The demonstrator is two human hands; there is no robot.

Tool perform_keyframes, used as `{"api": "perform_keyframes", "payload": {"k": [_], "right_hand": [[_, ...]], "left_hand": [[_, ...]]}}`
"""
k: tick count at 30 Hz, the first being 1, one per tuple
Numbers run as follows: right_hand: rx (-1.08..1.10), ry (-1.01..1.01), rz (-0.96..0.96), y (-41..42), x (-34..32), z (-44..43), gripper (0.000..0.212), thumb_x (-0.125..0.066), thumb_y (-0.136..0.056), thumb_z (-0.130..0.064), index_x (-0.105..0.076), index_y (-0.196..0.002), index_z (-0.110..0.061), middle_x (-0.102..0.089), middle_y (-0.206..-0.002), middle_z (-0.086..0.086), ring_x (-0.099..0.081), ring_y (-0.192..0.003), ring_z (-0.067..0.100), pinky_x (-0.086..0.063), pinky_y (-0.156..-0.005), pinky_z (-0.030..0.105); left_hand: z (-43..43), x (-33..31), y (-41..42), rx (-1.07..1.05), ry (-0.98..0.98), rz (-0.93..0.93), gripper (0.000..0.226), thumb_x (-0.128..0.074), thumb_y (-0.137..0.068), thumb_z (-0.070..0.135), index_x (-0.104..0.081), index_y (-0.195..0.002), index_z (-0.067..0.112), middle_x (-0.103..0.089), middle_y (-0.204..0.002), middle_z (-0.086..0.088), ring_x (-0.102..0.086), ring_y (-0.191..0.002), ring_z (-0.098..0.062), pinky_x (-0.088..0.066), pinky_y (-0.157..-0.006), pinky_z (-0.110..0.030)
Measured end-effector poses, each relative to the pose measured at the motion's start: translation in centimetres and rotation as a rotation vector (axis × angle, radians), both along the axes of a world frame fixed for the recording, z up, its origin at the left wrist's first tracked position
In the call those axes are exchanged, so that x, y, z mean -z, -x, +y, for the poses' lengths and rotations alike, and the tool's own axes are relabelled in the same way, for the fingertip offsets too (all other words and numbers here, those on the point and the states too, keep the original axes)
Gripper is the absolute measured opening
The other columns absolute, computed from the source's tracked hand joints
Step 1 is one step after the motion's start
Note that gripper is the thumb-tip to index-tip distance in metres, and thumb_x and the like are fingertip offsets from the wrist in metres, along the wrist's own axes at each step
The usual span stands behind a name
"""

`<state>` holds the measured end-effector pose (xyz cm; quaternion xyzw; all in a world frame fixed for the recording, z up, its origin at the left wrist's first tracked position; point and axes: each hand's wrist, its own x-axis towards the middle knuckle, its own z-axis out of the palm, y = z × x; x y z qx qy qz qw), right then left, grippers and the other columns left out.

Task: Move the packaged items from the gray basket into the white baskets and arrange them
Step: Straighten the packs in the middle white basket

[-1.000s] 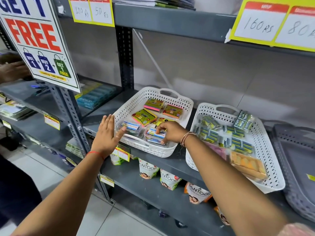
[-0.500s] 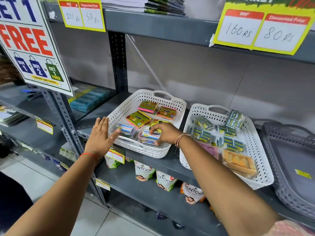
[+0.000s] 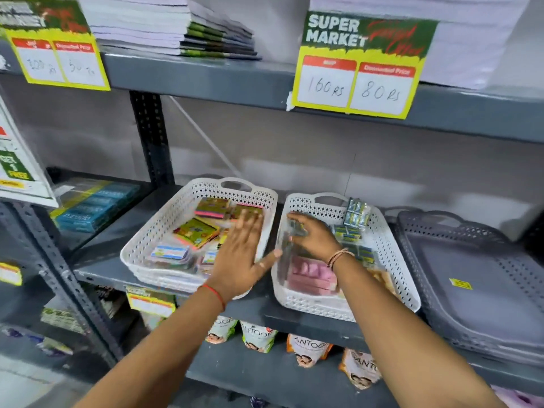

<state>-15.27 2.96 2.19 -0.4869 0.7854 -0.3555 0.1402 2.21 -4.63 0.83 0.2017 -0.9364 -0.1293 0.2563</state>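
Two white baskets stand side by side on the grey shelf. The left white basket (image 3: 153, 242) holds colourful flat packs (image 3: 197, 231) and small clear packets (image 3: 170, 253). My left hand (image 3: 240, 257) hovers flat and open over its right rim. The right white basket (image 3: 394, 260) holds green packets (image 3: 356, 214), a pink pack (image 3: 309, 273) and an orange pack partly hidden by my forearm. My right hand (image 3: 313, 238) is inside it at the far left, fingers curled on a blurred green packet (image 3: 295, 228). The gray basket (image 3: 471, 272) sits at the right; only a yellow sticker shows inside.
An upper shelf (image 3: 206, 75) with price signs and stacked notebooks overhangs the baskets. A perforated upright post (image 3: 150, 136) stands left of them. Blue boxes (image 3: 94, 207) lie on the left shelf. Soap pouches (image 3: 307, 348) hang on the shelf below.
My right hand left the left white basket and moved into the right one onto a green packet. My left hand moved right from the shelf edge to the left basket's right rim.
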Motion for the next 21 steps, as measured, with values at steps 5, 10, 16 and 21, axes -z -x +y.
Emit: {"api": "perform_keyframes", "payload": {"k": [5, 10, 16, 21], "right_hand": [[0.148, -0.048, 0.008, 6.0, 0.5, 1.4, 0.051, -0.068, -0.082, -0.01, -0.052, -0.13, -0.003, -0.051, -0.139, 0.013, -0.047, -0.129, 0.025, -0.035, -0.104, 0.025], [0.175, -0.284, 0.122, 10.3, 1.7, -0.6, 0.062, -0.065, -0.083, -0.037, -0.046, -0.135, -0.009, -0.046, -0.143, 0.014, -0.045, -0.131, 0.027, -0.035, -0.105, 0.028], [0.127, -0.469, 0.337, 11.7, 4.0, -4.4, 0.08, -0.057, -0.073, -0.067, -0.048, -0.129, -0.01, -0.057, -0.13, 0.017, -0.055, -0.117, 0.031, -0.047, -0.096, 0.035], [0.102, -0.447, 0.355, 12.4, 4.3, -5.4, 0.066, -0.066, -0.071, -0.055, -0.055, -0.117, -0.009, -0.062, -0.122, 0.016, -0.059, -0.11, 0.032, -0.049, -0.089, 0.033]], "left_hand": [[1.1, 1.1, 2.6, -0.007, -0.012, -0.216, 0.122, 0.021, -0.05, 0.084, -0.002, -0.143, 0.01, 0.001, -0.156, -0.008, 0.024, -0.132, -0.013, 0.012, -0.112, -0.027], [0.8, 2.0, 2.9, -0.001, 0.018, -0.336, 0.114, 0.013, -0.056, 0.082, 0.001, -0.143, 0.011, 0.005, -0.155, -0.009, 0.026, -0.134, -0.021, 0.019, -0.11, -0.023], [0.5, 2.9, 3.0, 0.003, -0.025, -0.307, 0.106, 0.008, -0.058, 0.085, 0.006, -0.142, 0.02, 0.012, -0.147, 0.009, 0.026, -0.136, -0.012, 0.015, -0.11, -0.017], [0.2, 3.0, 3.0, 0.044, -0.197, -0.315, 0.099, -0.016, -0.064, 0.085, 0.005, -0.141, 0.027, 0.005, -0.153, 0.009, 0.01, -0.14, -0.003, -0.002, -0.116, -0.023]]}}
